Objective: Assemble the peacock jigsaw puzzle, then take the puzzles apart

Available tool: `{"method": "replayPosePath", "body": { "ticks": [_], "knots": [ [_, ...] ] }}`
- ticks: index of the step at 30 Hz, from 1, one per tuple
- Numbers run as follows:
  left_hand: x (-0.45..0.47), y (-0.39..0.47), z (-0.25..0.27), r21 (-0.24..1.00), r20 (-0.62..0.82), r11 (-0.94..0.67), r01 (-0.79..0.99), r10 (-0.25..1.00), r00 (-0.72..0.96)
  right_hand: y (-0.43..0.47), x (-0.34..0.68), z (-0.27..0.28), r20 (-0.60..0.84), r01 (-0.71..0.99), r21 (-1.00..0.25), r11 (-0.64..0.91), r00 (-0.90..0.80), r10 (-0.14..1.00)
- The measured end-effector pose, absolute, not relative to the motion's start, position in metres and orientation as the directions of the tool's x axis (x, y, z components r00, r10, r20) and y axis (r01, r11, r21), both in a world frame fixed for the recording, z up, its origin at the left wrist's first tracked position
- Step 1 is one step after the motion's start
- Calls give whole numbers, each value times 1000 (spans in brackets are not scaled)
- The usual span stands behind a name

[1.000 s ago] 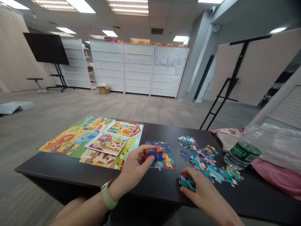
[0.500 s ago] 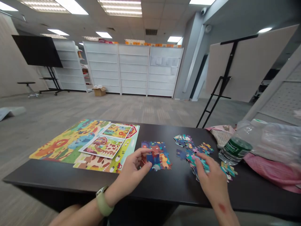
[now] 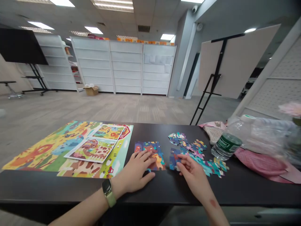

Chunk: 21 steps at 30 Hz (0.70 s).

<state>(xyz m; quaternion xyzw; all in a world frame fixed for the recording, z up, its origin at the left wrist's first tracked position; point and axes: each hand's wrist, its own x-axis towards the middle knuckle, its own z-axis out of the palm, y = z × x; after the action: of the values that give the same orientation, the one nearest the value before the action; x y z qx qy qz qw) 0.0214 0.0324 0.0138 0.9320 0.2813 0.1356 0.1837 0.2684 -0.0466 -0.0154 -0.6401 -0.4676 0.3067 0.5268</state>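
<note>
My left hand (image 3: 136, 171), with a green-banded watch (image 3: 108, 192) on its wrist, lies palm down with fingers stretched over the joined part of a jigsaw puzzle (image 3: 159, 155). Blue, red and orange animal pictures show on that part; its lower left is hidden under my fingers. To the right, my right hand (image 3: 194, 174) pinches a dark blue and red puzzle piece (image 3: 172, 164) between thumb and fingers, low over the table. Just behind this piece is another dark blue piece (image 3: 174, 152). A loose pile of puzzle pieces (image 3: 198, 153) spreads beyond my right hand.
Colourful animal picture boards (image 3: 54, 144) lie on the dark table (image 3: 150, 194) at the left, a printed picture sheet (image 3: 94, 149) on top. At the right stand a water bottle (image 3: 229, 141) and a pink cloth bag (image 3: 261, 163). An easel board (image 3: 235, 62) stands behind.
My left hand has gone from pinching a puzzle piece to lying flat on the joined puzzle. My right hand has moved left from the pile and now holds a piece. The view has shifted right.
</note>
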Motion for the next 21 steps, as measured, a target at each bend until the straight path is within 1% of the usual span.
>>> {"method": "replayPosePath", "body": {
  "ticks": [2,5,8,11,15,18,21],
  "knots": [
    [17,29,15,402,118,-778,482,567,815,-47,274,-19,101,288,-958,-10,371,923],
    [11,15,19,409,83,-776,480,556,827,-48,272,-23,81,302,-953,-34,358,930],
    [6,1,22,415,35,-769,486,548,836,-48,267,-24,88,387,-921,-49,328,941],
    [2,-5,23,414,15,-769,488,542,841,-46,262,-22,145,540,-841,-37,291,946],
    [0,-6,23,417,3,-767,489,538,843,-44,254,-19,257,737,-675,-28,271,928],
    [1,-6,25,420,0,-763,491,541,841,-42,244,-18,325,812,-583,-27,263,908],
    [2,-6,26,420,-2,-762,493,542,840,-41,233,-18,331,836,-547,-42,262,906]
  ]
}}
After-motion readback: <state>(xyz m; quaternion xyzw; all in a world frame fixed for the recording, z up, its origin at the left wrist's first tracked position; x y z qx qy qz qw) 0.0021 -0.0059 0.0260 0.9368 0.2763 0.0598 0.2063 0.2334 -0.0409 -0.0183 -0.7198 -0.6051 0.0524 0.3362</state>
